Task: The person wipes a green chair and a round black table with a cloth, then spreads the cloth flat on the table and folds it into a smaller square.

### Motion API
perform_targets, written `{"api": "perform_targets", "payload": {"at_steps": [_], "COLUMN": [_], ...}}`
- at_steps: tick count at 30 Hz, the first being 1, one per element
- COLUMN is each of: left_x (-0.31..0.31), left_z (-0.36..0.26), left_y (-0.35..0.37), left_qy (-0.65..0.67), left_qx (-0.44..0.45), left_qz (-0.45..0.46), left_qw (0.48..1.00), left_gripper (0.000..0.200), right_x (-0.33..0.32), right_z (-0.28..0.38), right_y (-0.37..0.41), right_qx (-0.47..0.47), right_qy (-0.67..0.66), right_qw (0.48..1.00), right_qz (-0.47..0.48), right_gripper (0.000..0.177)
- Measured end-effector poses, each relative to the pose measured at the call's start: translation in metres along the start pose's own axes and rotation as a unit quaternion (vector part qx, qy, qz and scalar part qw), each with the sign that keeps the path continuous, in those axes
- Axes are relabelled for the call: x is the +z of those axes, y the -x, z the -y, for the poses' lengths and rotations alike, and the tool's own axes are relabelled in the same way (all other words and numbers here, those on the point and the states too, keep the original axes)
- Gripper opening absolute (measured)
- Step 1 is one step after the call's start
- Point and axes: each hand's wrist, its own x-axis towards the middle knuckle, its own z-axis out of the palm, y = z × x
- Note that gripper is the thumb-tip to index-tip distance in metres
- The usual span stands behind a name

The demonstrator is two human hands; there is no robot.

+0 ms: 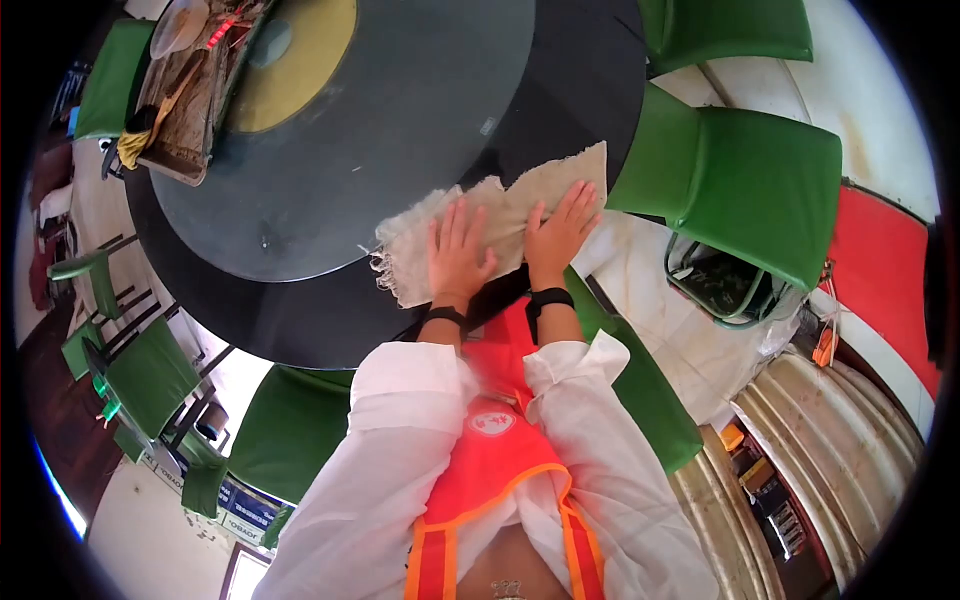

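Observation:
A beige cloth point(510, 207) with frayed edges lies spread on the near right rim of a round black table point(230, 315), partly over the dark turntable point(400, 150). Both palms press on it. My left hand point(458, 252) rests flat near the cloth's middle, fingers stretched out and pointing away from me. My right hand point(557, 235) lies flat on its right part, fingers angled to the upper right. The cloth's near edge shows slight creases between the hands. Each wrist wears a black band.
At the far left, a worn tray point(185, 165) holds a brush, a clear bowl and other items. Green chairs point(765, 190) surround the table, some close on the right and near side. Corrugated sheets point(830, 440) and a red panel point(880, 275) stand at the right.

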Motion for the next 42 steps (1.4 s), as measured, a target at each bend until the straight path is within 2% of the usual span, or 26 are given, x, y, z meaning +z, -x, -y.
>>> {"api": "perform_targets", "payload": {"at_steps": [11,13,14,16,17,19,22,29,31,34,42], "left_x": [0.0,0.0,0.001,0.0,-0.001,-0.003,0.002,0.004,0.002,0.002,0.001], "left_z": [-0.002,-0.002,-0.002,-0.003,-0.002,-0.002,-0.003,0.0,-0.001,-0.001,-0.001], "left_y": [0.001,0.001,0.0,-0.001,0.001,0.0,0.001,0.001,0.001,0.001,0.0], "left_qy": [-0.026,-0.027,-0.029,-0.029,-0.03,-0.027,-0.025,-0.028,-0.019,-0.016,-0.01], "left_qx": [-0.016,-0.016,-0.02,-0.023,-0.024,-0.024,-0.022,-0.018,-0.019,-0.02,-0.032], "left_qz": [-0.007,-0.006,-0.007,-0.006,-0.001,-0.005,-0.012,-0.024,-0.028,-0.029,-0.025], "left_qw": [1.0,0.999,0.999,0.999,0.999,0.999,0.999,0.999,0.999,0.999,0.999], "left_gripper": [0.065,0.065,0.064,0.064,0.064,0.064,0.064,0.064,0.064,0.063,0.062], "right_x": [-0.006,-0.009,-0.013,-0.024,-0.026,-0.029,-0.021,-0.025,-0.027,-0.029,-0.034], "right_z": [-0.008,-0.016,-0.022,-0.031,-0.031,-0.028,-0.023,-0.026,-0.026,-0.027,-0.027], "right_y": [-0.003,-0.006,-0.007,-0.003,0.004,0.016,0.026,0.023,0.022,0.019,0.001], "right_qx": [-0.029,-0.052,-0.054,-0.006,-0.007,-0.015,-0.019,-0.034,-0.05,-0.072,-0.054], "right_qy": [-0.061,-0.148,-0.148,-0.232,-0.232,-0.091,-0.015,-0.031,-0.057,-0.028,-0.042], "right_qw": [0.998,0.987,0.987,0.971,0.971,0.994,0.996,0.995,0.995,0.996,0.996], "right_qz": [0.01,0.025,0.025,0.048,0.05,0.061,0.08,0.085,0.068,0.045,0.057], "right_gripper": [0.072,0.068,0.068,0.063,0.063,0.06,0.06,0.063,0.065,0.067,0.063]}}
